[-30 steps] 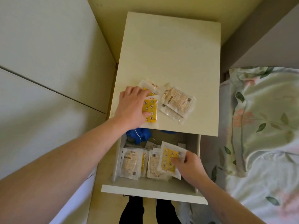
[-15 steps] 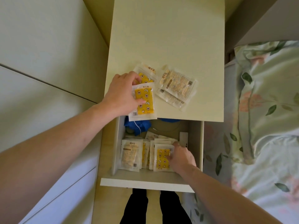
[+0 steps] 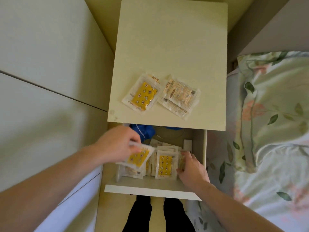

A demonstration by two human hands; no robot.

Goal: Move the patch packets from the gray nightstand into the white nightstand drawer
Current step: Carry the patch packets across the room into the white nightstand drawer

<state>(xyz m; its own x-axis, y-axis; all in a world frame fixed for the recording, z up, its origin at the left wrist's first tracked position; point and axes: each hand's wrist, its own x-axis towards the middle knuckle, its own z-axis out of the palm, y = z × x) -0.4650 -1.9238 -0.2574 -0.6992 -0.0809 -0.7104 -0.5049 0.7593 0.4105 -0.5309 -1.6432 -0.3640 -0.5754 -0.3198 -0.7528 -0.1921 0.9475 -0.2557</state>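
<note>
At the bottom centre of the frame, two dark trouser legs (image 3: pixel 158 215) stand below the white front panel of the open drawer (image 3: pixel 152 191). Just above it, the right hand (image 3: pixel 192 169) reaches in from the lower right, its fingers curled against the right edge of the packets standing in a row in the drawer (image 3: pixel 165 166); whether it pinches one or only steadies them cannot be told. The frontmost packet of that row shows a yellow patch with small figures. At centre left, the left hand (image 3: pixel 117 146) comes in from the lower left and pinches a yellow patch packet (image 3: pixel 138 158) between thumb and fingers, tilted and blurred, over the left part of the drawer and above the packets already lying there. Farther back in the drawer lies a blue cloth item (image 3: pixel 145 131) with a thin white cord, partly under the nightstand top (image 3: pixel 170 39).

On that top, in the middle of the frame, two groups of packets lie near each other: a yellow packet on top (image 3: pixel 142 96) to the left and a pale clear packet stack (image 3: pixel 180 96) to the right. A floral bedspread (image 3: pixel 270 123) fills the right side; pale cabinet panels (image 3: pixel 41 64) fill the left.
</note>
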